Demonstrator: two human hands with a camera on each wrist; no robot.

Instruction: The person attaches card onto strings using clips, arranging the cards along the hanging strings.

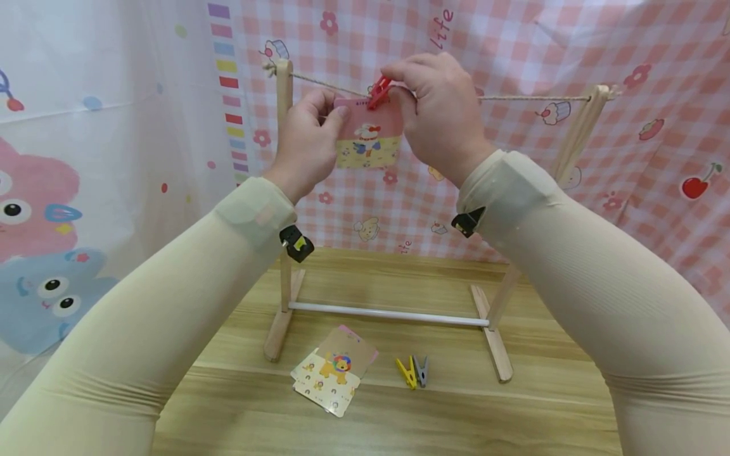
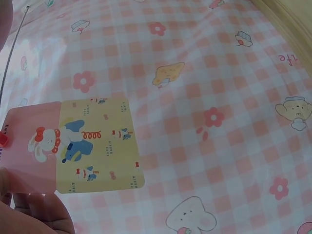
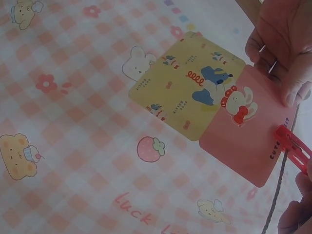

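Note:
A pink and yellow card (image 1: 369,144) with a rabbit picture hangs at the rope (image 1: 331,84), between both hands. My left hand (image 1: 310,136) pinches the card's upper left edge between thumb and fingers. With thumb and fingertips, my right hand (image 1: 441,107) holds a red clothespin (image 1: 379,92) whose jaws sit over the card's top edge. In the right wrist view the red clothespin (image 3: 292,146) lies across both the card (image 3: 239,126) and the rope (image 3: 277,195). The left wrist view shows the whole card face (image 2: 92,146), with the clothespin only at the frame's edge.
The rope runs between two wooden posts (image 1: 577,136), joined low down by a white rod (image 1: 388,313). On the wooden table (image 1: 445,424) lie a stack of cards (image 1: 336,373), a yellow clothespin (image 1: 407,372) and a grey clothespin (image 1: 421,370). A pink checkered cloth (image 1: 513,57) hangs behind.

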